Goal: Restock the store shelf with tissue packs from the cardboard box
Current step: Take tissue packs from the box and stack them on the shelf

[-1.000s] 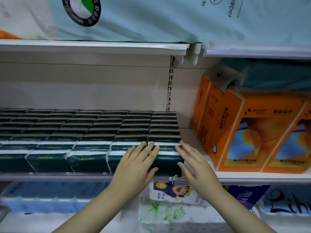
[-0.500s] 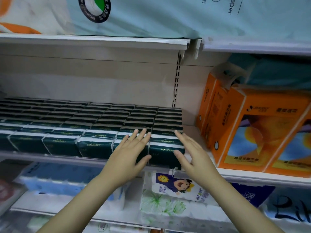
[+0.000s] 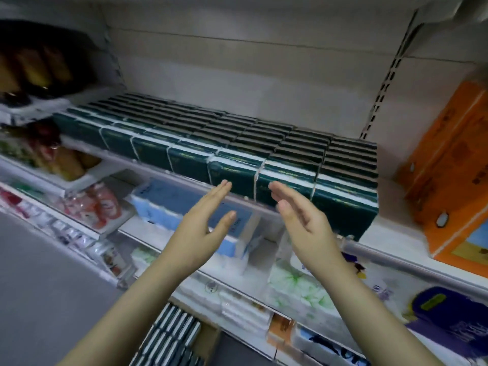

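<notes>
Tissue packs (image 3: 232, 175) fill shelf (image 3: 393, 228) (print blurred); left hand (image 3: 200, 233), right hand (image 3: 309, 228) spread, empty.

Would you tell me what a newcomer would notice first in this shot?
Dark green tissue packs fill the middle shelf in tight rows. The left hand and right hand, both open and empty, hover in front of the front row. Bright orange boxes stand to the right of the packs.

Orange cartons (image 3: 449, 165) stand at far right — below, a blue pack (image 3: 163, 196), green-flowered white rolls (image 3: 293, 283) and a purple pack (image 3: 443, 310); red snack bags (image 3: 100, 204) left, above grey floor (image 3: 39, 273)
</notes>
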The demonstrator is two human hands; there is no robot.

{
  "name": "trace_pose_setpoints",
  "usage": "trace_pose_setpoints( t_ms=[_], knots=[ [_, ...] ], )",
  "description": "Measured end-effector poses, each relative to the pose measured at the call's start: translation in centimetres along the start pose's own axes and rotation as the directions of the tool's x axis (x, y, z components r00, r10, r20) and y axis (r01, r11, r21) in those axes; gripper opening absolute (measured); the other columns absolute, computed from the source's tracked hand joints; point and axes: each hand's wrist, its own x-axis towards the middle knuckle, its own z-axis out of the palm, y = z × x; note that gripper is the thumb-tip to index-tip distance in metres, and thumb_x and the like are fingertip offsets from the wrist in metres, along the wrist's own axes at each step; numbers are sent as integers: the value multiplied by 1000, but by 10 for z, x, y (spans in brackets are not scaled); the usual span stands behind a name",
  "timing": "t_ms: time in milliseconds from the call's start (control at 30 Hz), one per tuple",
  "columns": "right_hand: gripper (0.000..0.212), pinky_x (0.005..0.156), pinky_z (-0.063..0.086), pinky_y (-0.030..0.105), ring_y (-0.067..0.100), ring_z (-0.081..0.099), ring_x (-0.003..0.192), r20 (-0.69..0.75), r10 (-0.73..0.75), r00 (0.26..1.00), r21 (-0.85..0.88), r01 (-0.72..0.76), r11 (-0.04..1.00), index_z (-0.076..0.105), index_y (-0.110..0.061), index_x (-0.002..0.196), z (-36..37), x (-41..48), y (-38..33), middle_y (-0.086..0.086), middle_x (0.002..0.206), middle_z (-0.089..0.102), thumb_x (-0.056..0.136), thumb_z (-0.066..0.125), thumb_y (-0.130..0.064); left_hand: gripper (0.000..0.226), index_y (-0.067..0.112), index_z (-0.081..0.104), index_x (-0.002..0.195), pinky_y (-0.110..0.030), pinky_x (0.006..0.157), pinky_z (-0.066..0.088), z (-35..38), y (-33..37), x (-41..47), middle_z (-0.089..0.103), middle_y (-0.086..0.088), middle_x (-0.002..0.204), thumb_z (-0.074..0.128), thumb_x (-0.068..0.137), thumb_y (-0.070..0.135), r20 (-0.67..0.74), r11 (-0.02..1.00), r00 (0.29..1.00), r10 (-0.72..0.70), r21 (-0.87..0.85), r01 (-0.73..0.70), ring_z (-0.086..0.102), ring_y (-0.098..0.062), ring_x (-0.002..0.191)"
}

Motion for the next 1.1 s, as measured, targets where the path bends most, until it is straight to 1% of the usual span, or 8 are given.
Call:
trace_pose_setpoints(
  t_ms=[200,333,533,633,700,767,833,1100],
  knots=[
    [40,109,40,25,-5,50,125,93,131,987,105,-140,985,55,-32,129,79,-7,24,-20,132,58,91,45,-40,46,42,36,141,1,93,28,-42,-51,-41,29,40,137,50,98,31,-45,974,977,-208,-102,203,28,14,131],
    [34,111,40,33,-4,52,124,108,265,958,138,-278,951,58,-37,120,155,-25,53,-22,126,62,89,46,-43,45,38,40,141,10,86,21,-77,-105,-80,32,36,137,51,99,28,-10,951,955,-296,-92,294,22,39,113],
    [23,112,39,41,3,55,122,29,463,886,198,-459,866,59,-35,117,262,-52,89,-17,123,62,100,45,-28,42,42,39,137,10,82,27,-128,-185,-142,31,43,124,51,99,28,94,899,902,-422,-84,430,33,40,92],
    [25,112,39,40,2,54,122,14,538,843,190,-531,826,58,-38,116,290,-63,103,-19,123,62,102,43,-24,43,39,42,141,8,90,22,-135,-219,-162,37,34,137,50,100,33,163,868,863,-479,-57,493,36,26,116],
    [26,113,38,40,4,54,123,-6,581,814,184,-570,801,58,-37,118,297,-71,112,-18,123,61,103,43,-22,42,39,44,141,-10,107,28,-134,-239,-172,42,25,143,49,100,34,198,844,833,-516,-45,534,38,7,131],
    [25,112,38,38,5,55,122,-40,605,795,185,-589,786,57,-38,115,300,-75,122,-19,122,61,102,43,-22,37,46,45,134,-20,110,30,-131,-253,-174,45,27,139,49,99,35,235,830,813,-533,-41,556,40,4,131],
    [24,112,39,36,4,54,121,-63,635,770,184,-617,765,58,-40,112,301,-76,131,-19,121,61,103,43,-24,36,47,45,132,-15,105,29,-127,-261,-170,44,30,134,50,99,34,261,820,796,-546,-28,571,41,4,129],
    [22,116,34,39,10,48,129,-54,752,657,219,-727,651,52,-35,122,310,-77,176,-16,127,55,103,43,-28,43,36,47,141,-31,111,34,-110,-290,-156,48,14,143,48,98,43,324,728,694,-643,-24,685,43,-8,133]
  ],
)
